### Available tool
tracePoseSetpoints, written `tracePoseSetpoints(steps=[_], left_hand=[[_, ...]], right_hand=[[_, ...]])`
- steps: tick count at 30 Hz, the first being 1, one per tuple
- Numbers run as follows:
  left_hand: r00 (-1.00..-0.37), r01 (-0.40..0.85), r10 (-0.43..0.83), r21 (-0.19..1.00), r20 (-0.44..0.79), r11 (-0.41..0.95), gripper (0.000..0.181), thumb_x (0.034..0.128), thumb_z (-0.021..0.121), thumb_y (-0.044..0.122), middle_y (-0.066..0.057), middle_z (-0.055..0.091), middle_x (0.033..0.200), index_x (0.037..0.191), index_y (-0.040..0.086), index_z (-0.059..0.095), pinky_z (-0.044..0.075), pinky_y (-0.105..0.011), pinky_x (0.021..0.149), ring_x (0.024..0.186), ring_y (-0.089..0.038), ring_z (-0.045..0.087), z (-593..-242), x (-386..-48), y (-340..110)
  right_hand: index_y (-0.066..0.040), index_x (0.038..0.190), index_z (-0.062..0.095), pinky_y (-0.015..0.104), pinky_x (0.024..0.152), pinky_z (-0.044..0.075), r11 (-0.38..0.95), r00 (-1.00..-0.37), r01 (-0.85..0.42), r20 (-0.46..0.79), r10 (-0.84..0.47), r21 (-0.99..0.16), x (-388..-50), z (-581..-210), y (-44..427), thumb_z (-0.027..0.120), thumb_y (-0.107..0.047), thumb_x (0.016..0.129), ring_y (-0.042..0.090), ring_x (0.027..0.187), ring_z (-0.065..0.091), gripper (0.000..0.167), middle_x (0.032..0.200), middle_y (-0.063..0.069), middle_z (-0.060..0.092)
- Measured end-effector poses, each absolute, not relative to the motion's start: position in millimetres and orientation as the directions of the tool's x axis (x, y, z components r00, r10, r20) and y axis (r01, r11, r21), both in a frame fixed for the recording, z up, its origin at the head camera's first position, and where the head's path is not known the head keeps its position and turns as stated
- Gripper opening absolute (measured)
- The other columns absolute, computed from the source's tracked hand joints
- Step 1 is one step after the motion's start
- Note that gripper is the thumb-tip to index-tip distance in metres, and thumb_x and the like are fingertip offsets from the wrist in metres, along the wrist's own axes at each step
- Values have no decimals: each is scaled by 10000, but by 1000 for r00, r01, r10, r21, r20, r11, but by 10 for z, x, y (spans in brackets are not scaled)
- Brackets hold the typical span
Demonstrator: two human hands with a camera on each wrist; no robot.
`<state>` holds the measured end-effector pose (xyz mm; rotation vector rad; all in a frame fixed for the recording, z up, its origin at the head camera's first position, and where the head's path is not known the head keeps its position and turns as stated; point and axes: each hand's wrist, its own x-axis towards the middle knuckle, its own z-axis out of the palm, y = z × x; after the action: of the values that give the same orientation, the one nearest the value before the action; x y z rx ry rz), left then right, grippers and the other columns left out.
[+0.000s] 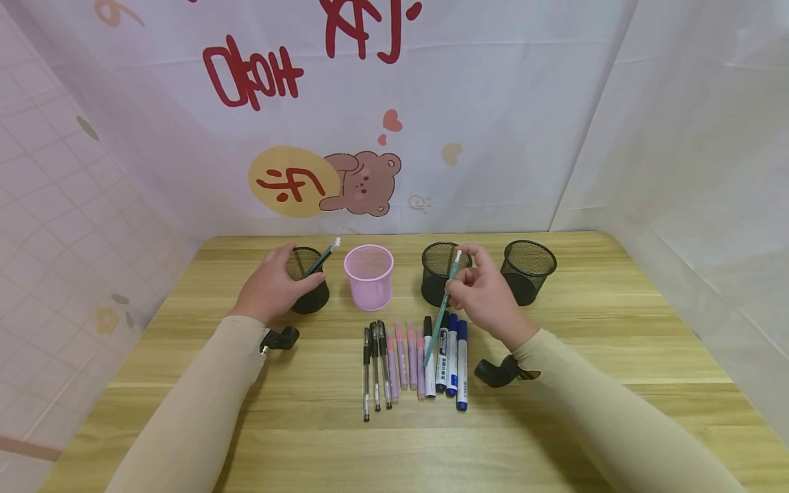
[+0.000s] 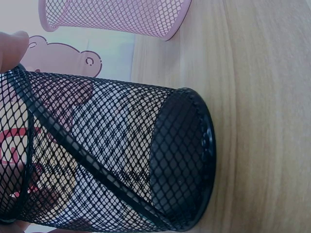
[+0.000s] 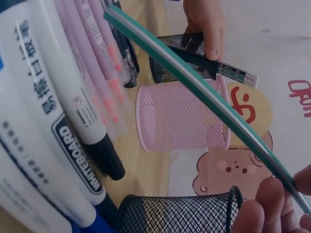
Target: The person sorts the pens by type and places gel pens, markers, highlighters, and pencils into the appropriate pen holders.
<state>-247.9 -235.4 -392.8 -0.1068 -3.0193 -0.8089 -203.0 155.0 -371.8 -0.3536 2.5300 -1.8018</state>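
With fingers and thumb about its rim, my left hand [image 1: 271, 286] holds the leftmost black mesh pen cup [image 1: 311, 301]. Green pencils [image 1: 322, 259] lean inside that cup, white eraser ends up. My right hand [image 1: 488, 298] pinches a green pencil [image 1: 440, 323] near its eraser end. This pencil slants down over the row of pens, in front of another black mesh cup [image 1: 433, 277]. In the right wrist view the pencil [image 3: 194, 87] crosses diagonally, thumb and fingers at its lower right end. The left wrist view shows the held cup's mesh side [image 2: 107, 150] up close.
A pink mesh cup [image 1: 370, 293] stands between the two black ones, and a further black cup [image 1: 525, 287] is at the right. On the wooden table [image 1: 296, 438] lie black gel pens [image 1: 375, 373], pink-purple highlighters [image 1: 403, 363] and whiteboard markers [image 1: 453, 370]. A printed cloth [image 1: 505, 123] hangs behind.
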Motion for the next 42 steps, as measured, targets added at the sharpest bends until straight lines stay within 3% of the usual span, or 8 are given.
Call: tracePoseSetpoints(steps=[9, 24, 28, 36, 42], left_hand=[[-998, 70, 64, 500, 29, 863, 1134, 871, 570, 839, -229, 311, 1683, 1660, 85, 261, 400, -688, 1155, 1495, -474, 406, -3928, -2479, -2352], [-998, 68, 61, 512, 29, 856, 1058, 910, 629, 732, -231, 311, 1683, 1663, 89, 256, 394, -695, 1155, 1497, -475, 401, -3927, -2481, -2348], [-998, 66, 58, 512, 32, 856, 1040, 916, 643, 707, -231, 318, 1679, 1660, 86, 265, 394, -697, 1154, 1496, -478, 401, -3933, -2486, -2344], [-997, 74, 63, 496, 39, 865, 1160, 860, 569, 851, -244, 312, 1682, 1661, 71, 258, 383, -703, 1159, 1506, -490, 385, -3947, -2492, -2363], [-997, 80, 66, 497, 44, 864, 1160, 865, 567, 848, -250, 313, 1681, 1660, 64, 256, 381, -701, 1162, 1509, -492, 379, -3958, -2493, -2365]], right_hand=[[-107, 1566, 299, 298, 707, 589, 235, -975, -195, 164, -148, -952, -2045, -3734, 1472, 566, -4, 986, 202, 717, 648, 646, 846, 98, 630], [-126, 1561, 279, 308, 691, 584, 89, -969, -240, 234, -74, -967, -2078, -3730, 1317, 581, 28, 981, 258, 679, 643, 671, 840, 71, 627], [-128, 1551, 288, 299, 682, 584, 69, -969, -244, 241, -56, -967, -2077, -3719, 1275, 583, 27, 986, 205, 660, 633, 656, 841, 61, 629], [-148, 1512, 282, 267, 680, 570, -10, -970, -242, 242, -17, -970, -2085, -3693, 1188, 578, 34, 994, 140, 637, 601, 624, 818, 32, 617], [-143, 1469, 273, 263, 667, 566, -53, -966, -260, 260, 4, -964, -2124, -3707, 1117, 580, 34, 987, 134, 614, 576, 598, 775, 25, 601]])
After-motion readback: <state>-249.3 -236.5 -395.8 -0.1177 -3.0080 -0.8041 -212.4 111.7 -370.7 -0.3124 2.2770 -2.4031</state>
